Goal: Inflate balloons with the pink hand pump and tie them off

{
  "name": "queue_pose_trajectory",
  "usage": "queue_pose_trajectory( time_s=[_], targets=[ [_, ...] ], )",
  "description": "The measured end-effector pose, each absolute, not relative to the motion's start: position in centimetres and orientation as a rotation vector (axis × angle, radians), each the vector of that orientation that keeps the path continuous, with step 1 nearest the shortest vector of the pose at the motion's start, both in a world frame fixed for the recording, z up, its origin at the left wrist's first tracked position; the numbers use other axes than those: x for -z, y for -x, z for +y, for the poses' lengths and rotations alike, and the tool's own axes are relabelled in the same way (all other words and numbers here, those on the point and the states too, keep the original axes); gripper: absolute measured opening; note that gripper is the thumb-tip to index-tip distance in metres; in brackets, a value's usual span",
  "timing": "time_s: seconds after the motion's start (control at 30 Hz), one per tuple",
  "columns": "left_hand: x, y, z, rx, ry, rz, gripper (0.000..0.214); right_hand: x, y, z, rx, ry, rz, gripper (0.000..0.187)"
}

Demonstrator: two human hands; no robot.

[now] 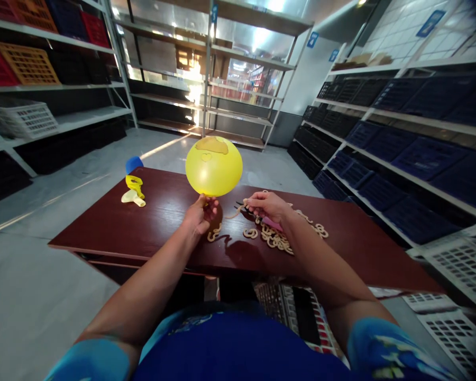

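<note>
My left hand (200,213) pinches the neck of an inflated yellow balloon (213,166), which stands up above the dark red table (122,222). My right hand (266,205) is closed around a thin tan band (236,213) that reaches toward the balloon's neck. Just under and right of that hand lies a pile of tan rubber bands (277,238), with a pink object partly hidden beneath the wrist. A few loose bands (214,233) lie below my left hand.
Deflated yellow balloons (134,191) and a blue one (134,163) lie at the table's far left. Shelving racks with red, orange, white and dark blue crates line both sides. White crates (456,264) stand on the floor at right.
</note>
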State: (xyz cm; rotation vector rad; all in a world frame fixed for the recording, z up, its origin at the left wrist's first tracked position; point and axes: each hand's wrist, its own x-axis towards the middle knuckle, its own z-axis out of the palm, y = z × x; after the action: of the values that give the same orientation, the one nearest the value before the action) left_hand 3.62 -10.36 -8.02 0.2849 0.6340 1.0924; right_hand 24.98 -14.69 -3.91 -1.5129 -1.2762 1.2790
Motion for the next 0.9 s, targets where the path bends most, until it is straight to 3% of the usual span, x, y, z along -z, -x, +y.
queue_pose_trajectory(
  time_s=[0.27,0.37,0.57,0.77,0.9],
  targets=[
    [7.9,-3.7,-10.8,-0.974,-0.34,0.624,0.019,3.8,-22.1,-13.3,-1.307,1.483,-1.138,0.027],
    [8.5,-4.3,-11.0,-0.892,-0.402,0.675,0.02,4.4,-20.4,-13.5,-1.032,1.555,-1.287,0.022],
    [9.2,-5.5,-11.9,-0.906,-0.43,0.773,0.01,6.7,-17.1,-14.9,-0.081,1.65,-1.926,0.017],
    [9.9,-5.0,-12.4,-0.92,-0.538,0.753,0.013,8.6,-17.1,-15.2,0.184,1.753,-1.89,0.024],
    [10.3,-4.5,-12.4,-0.857,-0.732,0.76,0.021,8.8,-17.5,-14.9,0.113,1.696,-1.842,0.031]
  ],
)
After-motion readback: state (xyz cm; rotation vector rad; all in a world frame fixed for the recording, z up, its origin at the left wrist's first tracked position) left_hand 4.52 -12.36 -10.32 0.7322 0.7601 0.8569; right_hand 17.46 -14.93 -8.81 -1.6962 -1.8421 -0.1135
